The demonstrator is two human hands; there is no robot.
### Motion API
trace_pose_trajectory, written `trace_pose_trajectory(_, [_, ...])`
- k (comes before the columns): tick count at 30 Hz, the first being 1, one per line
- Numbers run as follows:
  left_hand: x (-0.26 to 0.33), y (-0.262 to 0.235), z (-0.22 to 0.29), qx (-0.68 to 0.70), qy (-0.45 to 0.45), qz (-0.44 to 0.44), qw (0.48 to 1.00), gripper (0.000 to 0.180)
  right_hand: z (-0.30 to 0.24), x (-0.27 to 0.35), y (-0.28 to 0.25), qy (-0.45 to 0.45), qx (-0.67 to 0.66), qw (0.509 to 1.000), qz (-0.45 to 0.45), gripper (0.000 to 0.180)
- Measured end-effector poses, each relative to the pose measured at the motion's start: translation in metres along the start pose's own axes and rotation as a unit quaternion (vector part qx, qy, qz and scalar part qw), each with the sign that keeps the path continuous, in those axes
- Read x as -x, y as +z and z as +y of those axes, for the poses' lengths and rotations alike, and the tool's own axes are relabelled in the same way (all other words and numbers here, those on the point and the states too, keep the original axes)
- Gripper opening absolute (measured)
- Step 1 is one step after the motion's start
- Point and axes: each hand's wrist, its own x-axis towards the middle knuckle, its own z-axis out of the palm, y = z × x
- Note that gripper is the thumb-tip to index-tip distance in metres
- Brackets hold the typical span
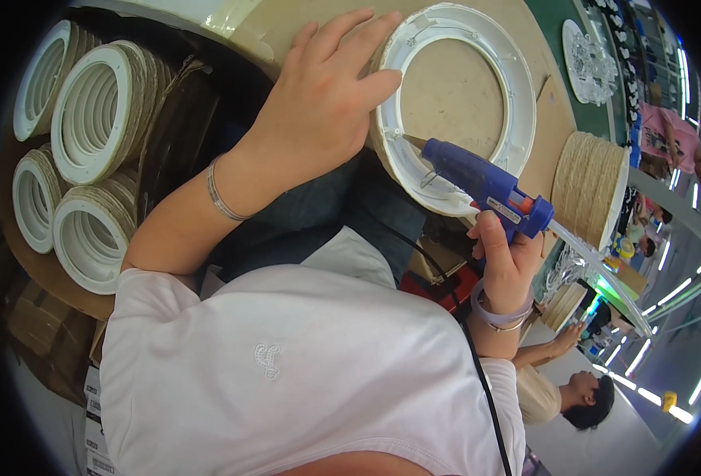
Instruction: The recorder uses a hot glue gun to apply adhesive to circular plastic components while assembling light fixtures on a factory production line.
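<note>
Here, left hand (pixel 327 87) spread, right hand (pixel 511 260) curled

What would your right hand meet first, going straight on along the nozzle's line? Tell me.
Most likely the left side of the white ring, led by the blue glue gun in the right hand. Whether the nozzle touches it is unclear; the left hand appears beyond.

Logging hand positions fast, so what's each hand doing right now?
Left hand: open, fingers spread, touching the rim of the round white plastic ring.
Right hand: closed, holding the blue plastic glue gun.
</note>
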Motion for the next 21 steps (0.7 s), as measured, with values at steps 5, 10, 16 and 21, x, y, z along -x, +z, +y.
trace_pose_trajectory(5, [-0.001,0.000,0.000,0.003,0.005,-0.008,1.000,0.028,0.003,0.004,-0.001,-0.004,0.003,1.000,0.008,0.024])
trace_pose_trajectory(10, [-0.027,0.049,-0.043,0.096,0.293,0.430,0.848,0.025,-0.006,0.007,-0.010,-0.025,-0.005,0.999,0.028,0.021])
trace_pose_trajectory(16, [0.009,-0.009,0.011,0.052,0.067,0.016,0.996,0.032,0.007,0.032,-0.045,0.012,-0.032,0.996,0.086,0.025])
trace_pose_trajectory(21, [0.032,0.013,0.044,0.054,0.131,-0.017,0.990,0.020,0.018,0.052,-0.045,0.033,-0.006,0.997,0.066,0.024])
